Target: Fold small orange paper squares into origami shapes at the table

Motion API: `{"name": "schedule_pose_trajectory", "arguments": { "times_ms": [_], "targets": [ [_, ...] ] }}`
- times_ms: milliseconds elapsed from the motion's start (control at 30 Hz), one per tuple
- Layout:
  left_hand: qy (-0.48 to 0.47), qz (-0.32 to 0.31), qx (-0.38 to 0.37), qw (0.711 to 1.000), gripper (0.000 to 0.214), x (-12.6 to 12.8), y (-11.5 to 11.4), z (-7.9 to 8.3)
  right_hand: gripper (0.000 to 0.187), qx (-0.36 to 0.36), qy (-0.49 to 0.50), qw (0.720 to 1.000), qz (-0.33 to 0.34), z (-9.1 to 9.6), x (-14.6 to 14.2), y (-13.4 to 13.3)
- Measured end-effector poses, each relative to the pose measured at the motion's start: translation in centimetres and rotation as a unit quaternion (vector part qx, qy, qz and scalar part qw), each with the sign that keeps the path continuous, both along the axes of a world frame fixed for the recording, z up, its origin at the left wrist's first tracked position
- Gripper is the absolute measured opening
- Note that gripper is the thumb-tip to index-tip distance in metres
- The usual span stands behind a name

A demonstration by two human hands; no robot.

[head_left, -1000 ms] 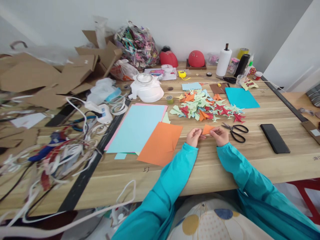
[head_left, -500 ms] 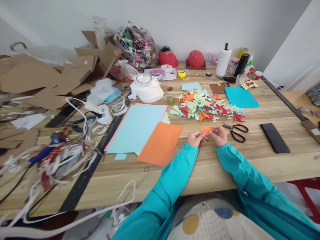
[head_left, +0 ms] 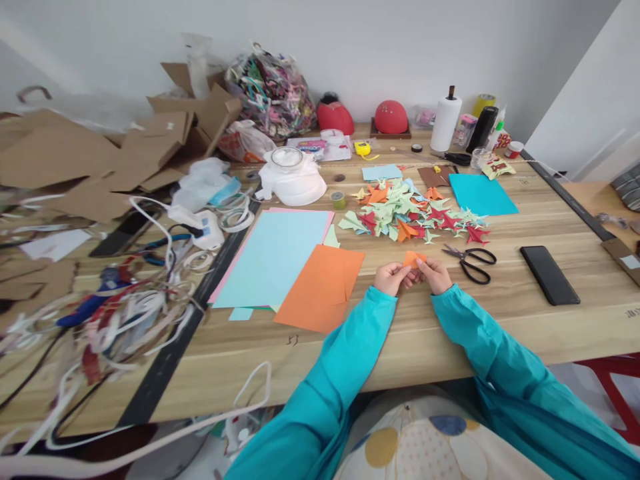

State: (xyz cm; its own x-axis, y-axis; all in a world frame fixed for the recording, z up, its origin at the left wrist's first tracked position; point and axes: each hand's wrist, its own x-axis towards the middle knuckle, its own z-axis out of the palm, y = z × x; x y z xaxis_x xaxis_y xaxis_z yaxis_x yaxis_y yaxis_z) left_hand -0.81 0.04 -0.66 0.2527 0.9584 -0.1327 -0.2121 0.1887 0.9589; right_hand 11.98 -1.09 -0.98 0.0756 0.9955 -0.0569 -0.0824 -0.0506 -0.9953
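Observation:
A small piece of orange paper (head_left: 413,259) is pinched between my two hands, a little above the table. My left hand (head_left: 392,277) grips its left side with thumb and fingers. On the other side my right hand (head_left: 435,275) holds it near the right edge, fingertips close to those of the left. The fingers hide the lower part of the paper, so its folds are hard to make out. Just beyond lies a pile of folded paper shapes (head_left: 395,210) in green, orange, red and blue. Black-handled scissors (head_left: 473,260) rest right of my right hand.
Orange sheets (head_left: 320,287) overlap light blue sheets (head_left: 275,257) on the left. A black phone (head_left: 549,275) lies at right, a turquoise sheet (head_left: 483,193) behind the scissors. Tangled cables (head_left: 130,320) and cardboard (head_left: 60,153) crowd the far left. A yellow-green tape roll (head_left: 338,199) stands near the pile.
My right hand has shifted slightly left, closer to my left hand, and its fingers sit differently on the orange paper. Both hands still hold it.

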Motion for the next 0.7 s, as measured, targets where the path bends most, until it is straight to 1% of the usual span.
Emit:
{"name": "schedule_pose_trajectory", "arguments": {
  "times_ms": [67, 267, 467, 533, 600, 700],
  "targets": [
    [-0.006, -0.001, -0.009, 1.000, 0.031, -0.02, 0.14, -0.14, 0.040, -0.001, 0.004, 1.000, 0.001, -0.07, 0.04, 0.03],
    [-0.041, -0.033, -0.062, 0.997, 0.037, -0.17, 0.47, -0.44, 0.039, 0.014, 0.010, 1.000, 0.005, -0.16, 0.07, 0.01],
    [-0.078, -0.037, -0.079, 0.993, 0.043, -0.21, 0.50, -0.67, 0.040, 0.020, -0.012, 1.000, -0.009, 0.05, 0.11, -0.06],
    [-0.092, -0.031, -0.090, 0.991, 0.045, -0.26, 0.52, -0.61, 0.042, 0.018, -0.009, 1.000, -0.007, 0.13, 0.15, -0.07],
    [-0.100, -0.009, -0.094, 0.991, 0.045, -0.34, 0.53, -0.42, 0.042, 0.016, -0.002, 1.000, -0.005, 0.22, 0.17, -0.09],
    [-0.078, 0.004, -0.077, 0.994, 0.043, -0.46, 0.46, -0.05, 0.042, 0.017, -0.002, 1.000, -0.010, 0.40, 0.16, -0.12]
  ]
}}
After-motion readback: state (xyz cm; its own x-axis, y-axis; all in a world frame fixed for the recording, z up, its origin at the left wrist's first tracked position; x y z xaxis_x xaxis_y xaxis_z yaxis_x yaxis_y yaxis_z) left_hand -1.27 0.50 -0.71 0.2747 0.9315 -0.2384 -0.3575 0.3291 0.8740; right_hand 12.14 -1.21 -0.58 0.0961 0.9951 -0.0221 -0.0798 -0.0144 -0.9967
